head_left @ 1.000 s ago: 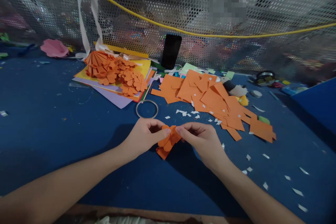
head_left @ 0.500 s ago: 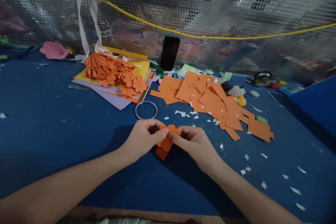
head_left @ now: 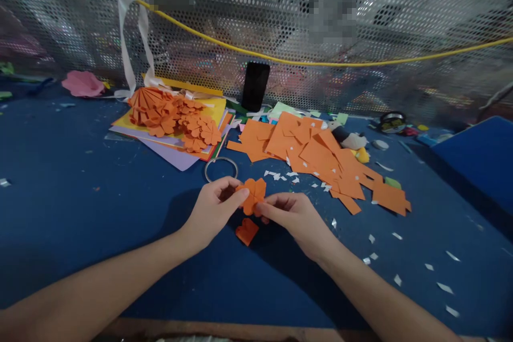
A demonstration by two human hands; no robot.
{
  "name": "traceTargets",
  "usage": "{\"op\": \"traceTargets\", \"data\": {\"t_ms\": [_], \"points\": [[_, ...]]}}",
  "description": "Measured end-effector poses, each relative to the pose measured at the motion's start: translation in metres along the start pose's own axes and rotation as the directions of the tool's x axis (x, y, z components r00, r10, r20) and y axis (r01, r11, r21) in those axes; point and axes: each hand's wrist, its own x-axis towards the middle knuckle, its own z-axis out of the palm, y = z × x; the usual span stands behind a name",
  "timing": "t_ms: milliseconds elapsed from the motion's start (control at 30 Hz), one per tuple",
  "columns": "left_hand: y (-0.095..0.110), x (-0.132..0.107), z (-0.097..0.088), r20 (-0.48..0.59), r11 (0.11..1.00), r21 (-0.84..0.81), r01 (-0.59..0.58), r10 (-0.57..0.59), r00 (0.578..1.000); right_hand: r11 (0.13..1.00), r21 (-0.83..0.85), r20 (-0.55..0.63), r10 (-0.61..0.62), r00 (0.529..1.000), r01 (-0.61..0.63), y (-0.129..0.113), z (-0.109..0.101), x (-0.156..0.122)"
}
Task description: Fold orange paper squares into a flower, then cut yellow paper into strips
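Note:
An orange paper flower with rounded petals is held above the blue table between my two hands. My left hand pinches its left edge between thumb and fingers. On the lower right petal, my right hand has its thumb and fingers closed. Just below the flower lies a separate folded orange paper heart, touched by neither hand. Behind my left hand a grey ring rests on the table, partly covered by my fingers.
Finished orange paper flowers sit on coloured paper sheets at back left. Orange paper pieces spread at back right, with white scraps around. A black phone leans against the perforated metal panel. A blue board stands far right.
The flower has been raised and turned so its petals face me, clear of the folded heart, which now shows whole. My hands keep their pinch. The view has shifted slightly.

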Motion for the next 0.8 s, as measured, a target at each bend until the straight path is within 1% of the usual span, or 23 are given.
{"op": "traceTargets", "data": {"t_ms": [100, 233, 333, 433, 500, 533, 633, 700, 733, 800], "points": [[0.001, 0.000, 0.000, 0.041, 1.000, 0.031, 0.007, -0.008, 0.999, 0.999, -0.034, -0.026, -0.037, 0.999, 0.037, -0.001, -0.001, 0.000], [0.001, -0.001, -0.001, 0.089, 0.996, 0.090, 0.018, -0.026, 0.996, 0.994, -0.067, -0.023, -0.084, 0.996, 0.083, -0.003, -0.001, -0.002], [0.001, -0.001, -0.001, 0.102, 0.995, 0.104, -0.006, -0.005, 0.995, 0.994, -0.064, -0.027, -0.092, 0.995, 0.090, -0.004, -0.001, -0.003], [0.003, 0.001, -0.004, 0.136, 0.982, 0.179, -0.055, 0.031, 0.990, 0.992, -0.072, -0.042, -0.105, 0.994, 0.102, -0.004, -0.002, -0.004], [0.007, 0.002, -0.008, 0.156, 0.954, 0.274, -0.122, 0.081, 0.984, 0.986, -0.092, -0.058, -0.144, 0.988, 0.138, -0.003, -0.005, -0.002], [0.010, 0.003, -0.010, 0.148, 0.929, 0.332, -0.164, 0.120, 0.982, 0.979, -0.117, -0.070, -0.177, 0.982, 0.168, -0.003, -0.007, -0.001], [0.017, 0.005, -0.017, 0.053, 0.830, 0.494, -0.259, 0.269, 0.962, 0.925, -0.258, -0.128, -0.319, 0.939, 0.279, -0.001, -0.015, 0.002], [0.020, 0.006, -0.019, -0.030, 0.797, 0.528, -0.293, 0.363, 0.931, 0.864, -0.364, -0.143, -0.421, 0.896, 0.348, -0.001, -0.019, 0.003], [0.021, 0.006, -0.019, -0.055, 0.790, 0.527, -0.314, 0.400, 0.915, 0.830, -0.411, -0.138, -0.465, 0.874, 0.377, -0.001, -0.020, 0.003], [0.020, 0.006, -0.018, -0.070, 0.774, 0.514, -0.370, 0.468, 0.881, 0.765, -0.485, -0.107, -0.533, 0.839, 0.424, -0.002, -0.018, 0.001]]}}
